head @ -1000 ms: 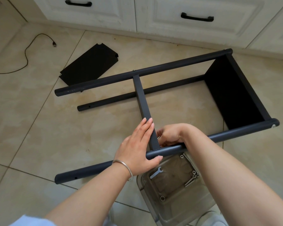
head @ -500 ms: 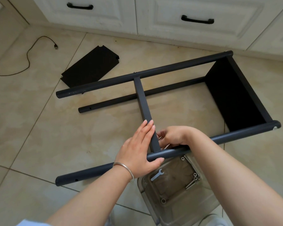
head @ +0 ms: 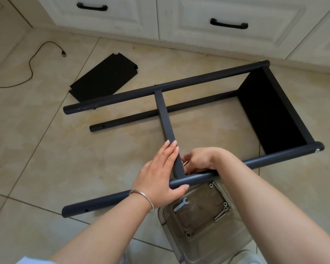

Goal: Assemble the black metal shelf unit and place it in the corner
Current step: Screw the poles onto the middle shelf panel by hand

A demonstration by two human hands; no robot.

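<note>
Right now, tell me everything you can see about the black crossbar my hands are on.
The crossbar is a flat, matte black bar, apparently metal. It spans the frame lying on the floor, from the far pole, where a bolt head shows at the joint, to the near pole. The left hand rests straight fingers along its near end, thumb under the near pole. The right hand works beside that joint; what it holds is hidden.

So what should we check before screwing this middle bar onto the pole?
1. Crossbar end meets the near pole: ok.
2. Left hand steadies the joint, fingers on the bar, thumb under the pole: ok.
3. Right hand has a screw ready: cannot tell, fingers hide it.
4. Wrench within reach in the clear tray: ok.
5. Spare bolts in the tray: ok.
6. Loose shelf panel fitted: not ok, lying on the floor.
</note>
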